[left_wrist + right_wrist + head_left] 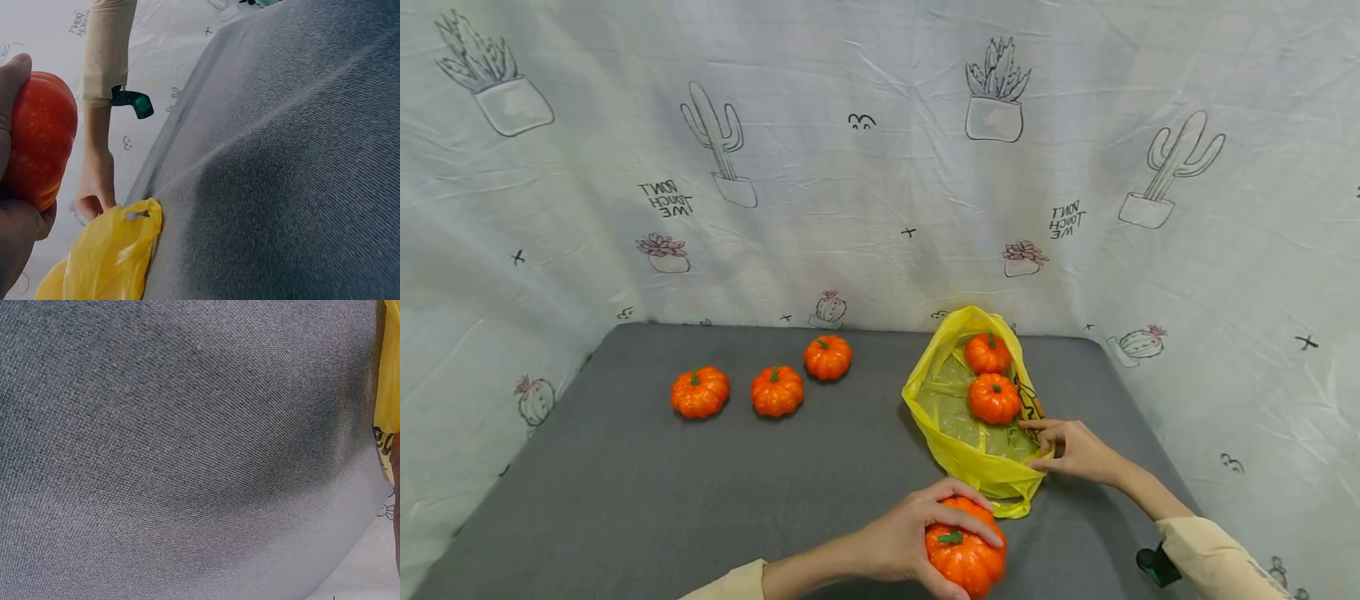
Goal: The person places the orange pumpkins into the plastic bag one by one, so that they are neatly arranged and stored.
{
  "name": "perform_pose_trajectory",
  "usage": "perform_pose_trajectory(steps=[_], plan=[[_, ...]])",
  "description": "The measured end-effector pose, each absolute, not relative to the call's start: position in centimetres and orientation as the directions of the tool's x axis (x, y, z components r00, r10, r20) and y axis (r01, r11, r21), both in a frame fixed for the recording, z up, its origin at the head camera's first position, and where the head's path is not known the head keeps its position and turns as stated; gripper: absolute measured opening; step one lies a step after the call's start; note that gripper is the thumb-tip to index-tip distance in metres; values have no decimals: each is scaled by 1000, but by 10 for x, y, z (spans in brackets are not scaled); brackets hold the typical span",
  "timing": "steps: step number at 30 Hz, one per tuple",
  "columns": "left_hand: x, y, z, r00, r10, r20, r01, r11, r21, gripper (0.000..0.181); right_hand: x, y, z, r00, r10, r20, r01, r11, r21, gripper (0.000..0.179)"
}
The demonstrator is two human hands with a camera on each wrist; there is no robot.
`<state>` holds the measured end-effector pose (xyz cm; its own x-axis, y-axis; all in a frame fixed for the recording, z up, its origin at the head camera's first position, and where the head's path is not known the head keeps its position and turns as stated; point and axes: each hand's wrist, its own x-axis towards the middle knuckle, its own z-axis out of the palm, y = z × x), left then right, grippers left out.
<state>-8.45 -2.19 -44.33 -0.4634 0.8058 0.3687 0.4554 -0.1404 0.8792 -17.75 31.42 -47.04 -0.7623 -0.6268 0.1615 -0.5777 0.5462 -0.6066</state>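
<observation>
Miniature pumpkin [973,567], glossy orange with a short green stem, sits in the grasp of the left hand [906,533], near the front of the table [700,500] and just on the near side of a yellow plastic bag [951,446]. The left fingers curl over its top and far side while the thumb wraps round the near side, so the stem shows between them. The right hand [1075,450] is at the right edge of the bag's mouth, its index finger and thumb bent toward each other and pinching the thin plastic; how its other fingers lie I cannot tell. The bag lies open, mouth upward, with a looped handle [1018,506] trailing on the near side, close to the gripped fruit. Inside rest two more pumpkins, a rear one [987,354] and a front one [994,399], touching or nearly so, toward the bag's right side. Well to the left on the grey cloth sit three others: a leftmost pumpkin [700,392], a middle pumpkin [777,391] and a farther pumpkin [827,358]. Behind everything hangs a white curtain [850,183] printed with potted cacti
</observation>
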Motion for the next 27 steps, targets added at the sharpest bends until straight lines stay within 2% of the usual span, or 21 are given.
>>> perform_pose_trajectory(steps=[13, 21, 27], plan=[[-88, -2, -455, -422, 817, 393, 505, -148, 850, 51, -177, 315, -472, -758, -627, 180, -594, 549, -588, 33], [-100, 8, -456, -443, 780, 441, 468, -218, 857, 50, -176, 312, -473, -756, -623, 202, -606, 550, -575, 34], [-106, 16, -456, -446, 787, 427, 485, -189, 854, 50, -176, 313, -473, -761, -620, 193, -599, 555, -577, 34]])
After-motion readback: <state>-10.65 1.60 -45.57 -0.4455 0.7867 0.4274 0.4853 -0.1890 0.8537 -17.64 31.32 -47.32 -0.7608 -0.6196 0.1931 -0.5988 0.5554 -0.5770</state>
